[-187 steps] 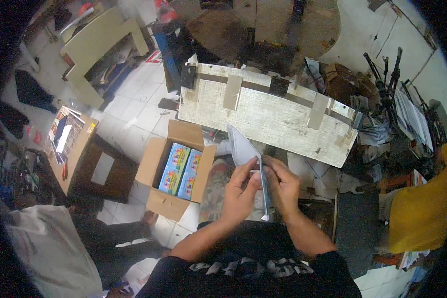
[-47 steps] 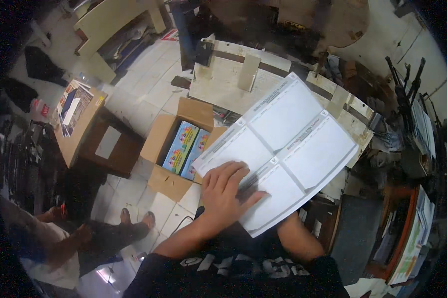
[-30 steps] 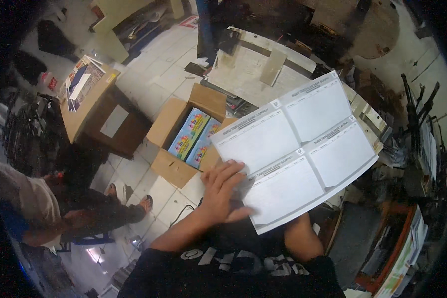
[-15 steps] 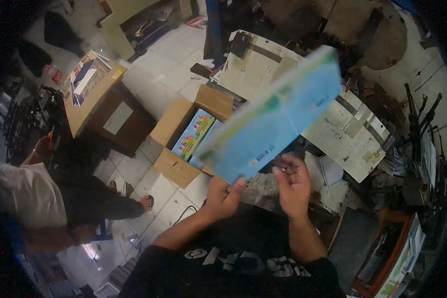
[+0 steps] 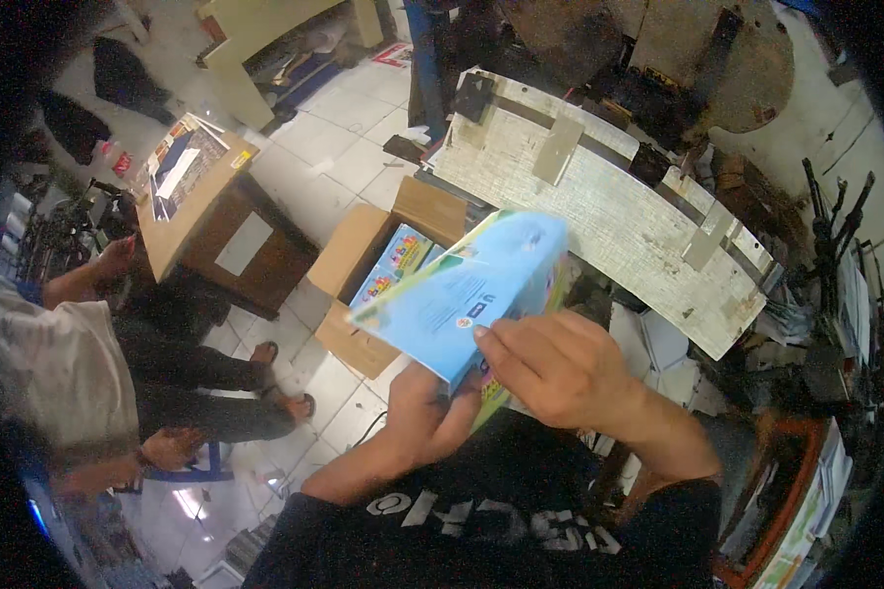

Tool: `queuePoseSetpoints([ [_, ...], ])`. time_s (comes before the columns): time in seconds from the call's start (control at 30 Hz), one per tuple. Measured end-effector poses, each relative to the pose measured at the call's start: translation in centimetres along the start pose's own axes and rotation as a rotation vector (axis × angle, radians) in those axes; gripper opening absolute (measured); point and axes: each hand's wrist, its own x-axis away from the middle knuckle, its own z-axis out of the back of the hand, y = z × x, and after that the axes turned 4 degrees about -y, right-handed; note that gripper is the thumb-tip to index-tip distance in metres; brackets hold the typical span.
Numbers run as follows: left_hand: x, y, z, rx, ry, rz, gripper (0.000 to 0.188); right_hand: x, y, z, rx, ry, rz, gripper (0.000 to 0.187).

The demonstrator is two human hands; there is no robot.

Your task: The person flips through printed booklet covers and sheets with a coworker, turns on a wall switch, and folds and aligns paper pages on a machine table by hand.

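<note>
In front of me is a light blue printed carton [image 5: 467,285], tilted, with a broad blue panel facing up and colourful side panels showing at its right and lower edges. My left hand [image 5: 417,417] grips its near edge from below, the thumb up against the side; some fingers are hidden behind it. With curled fingers my right hand [image 5: 565,373] holds the carton's right side, its index fingertip on the blue panel. Beyond the carton, an open brown cardboard box [image 5: 344,339] stands on the floor with several similar blue printed cartons [image 5: 403,253] in it.
A metal-topped machine table [image 5: 609,216] lies ahead to the right. At the left is a wooden desk [image 5: 201,216] with papers [image 5: 177,172] on it. A person [image 5: 64,383] sits at the far left. A dark red-brown frame [image 5: 805,461] stands near the right.
The carton has come down and closer; it was a flat-looking slanted sheet and now shows side panels. My right hand has moved from below its edge onto its right side.
</note>
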Motion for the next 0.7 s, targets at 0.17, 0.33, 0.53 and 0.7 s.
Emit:
queuePoseSetpoints([
  [0.17,-0.3,0.8,1.3,-0.134,-0.046,0.068,0.03,-1.3,0.8,0.6,0.069,-0.134,0.086,0.029],
  [0.33,-1.1,1.4,1.3,0.086,-0.088,0.225,0.027,-0.9,1.8,-1.7,-0.292,0.203,-0.135,0.026],
  [0.53,-0.9,0.0,0.6,0.223,-0.095,0.279,0.023,0.3,2.7,-2.4,-0.243,0.248,-0.011,0.027],
  [0.7,-1.5,0.3,-0.4,0.451,-0.014,0.259,0.022,1.3,1.7,-2.7,-0.46,0.293,-0.42,0.029],
])
